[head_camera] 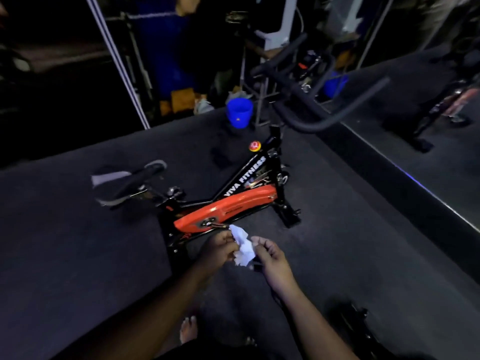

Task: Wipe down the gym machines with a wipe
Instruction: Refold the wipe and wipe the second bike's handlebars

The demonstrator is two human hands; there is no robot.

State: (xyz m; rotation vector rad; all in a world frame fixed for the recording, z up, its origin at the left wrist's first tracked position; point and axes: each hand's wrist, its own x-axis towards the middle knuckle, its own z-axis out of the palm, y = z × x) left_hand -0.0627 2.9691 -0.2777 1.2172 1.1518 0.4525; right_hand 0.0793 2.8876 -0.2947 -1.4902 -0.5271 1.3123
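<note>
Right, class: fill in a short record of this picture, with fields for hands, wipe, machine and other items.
left hand: left hand pinches the wipe
right hand: right hand holds the wipe's other side
wipe: white wipe, crumpled, held above the floor
machine: exercise bike, orange cover, black frame, not touched
other items: blue bucket on the floor behind the bike

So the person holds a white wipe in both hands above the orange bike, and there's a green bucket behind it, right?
Not quite: the bucket is blue, not green, as the head view shows. The rest holds: left hand and right hand both hold the white wipe over the orange bike.
</note>
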